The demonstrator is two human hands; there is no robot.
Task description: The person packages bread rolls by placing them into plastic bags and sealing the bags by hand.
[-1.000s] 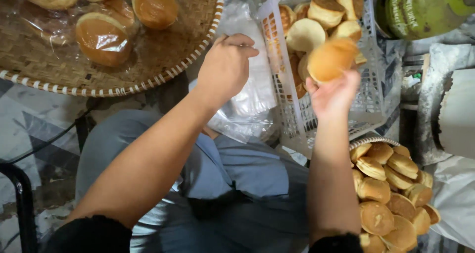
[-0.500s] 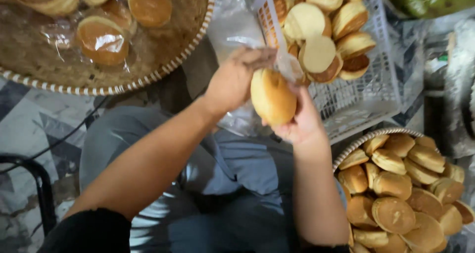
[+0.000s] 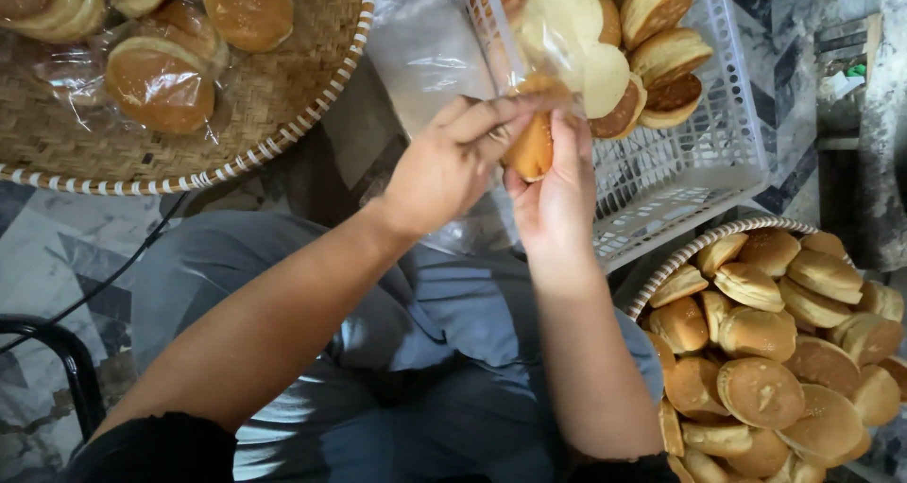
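My right hand (image 3: 556, 195) grips a golden-brown round bun (image 3: 531, 145) from below, edge-on, in front of me. My left hand (image 3: 452, 162) pinches the mouth of a clear plastic bag (image 3: 543, 43) that rises over the bun's top; the bun's upper part sits inside the bag. Both hands touch each other around the bun, above my lap in grey trousers (image 3: 397, 351).
A white plastic crate (image 3: 699, 176) with several buns stands just behind the hands. A woven tray (image 3: 283, 105) at upper left carries bagged buns. A round basket (image 3: 704, 242) at lower right is full of loose buns. A stack of clear bags (image 3: 425, 58) lies between.
My right hand brought the bun from the crate down toward my left hand. The left hand now holds a clear bag open over the bun's top.
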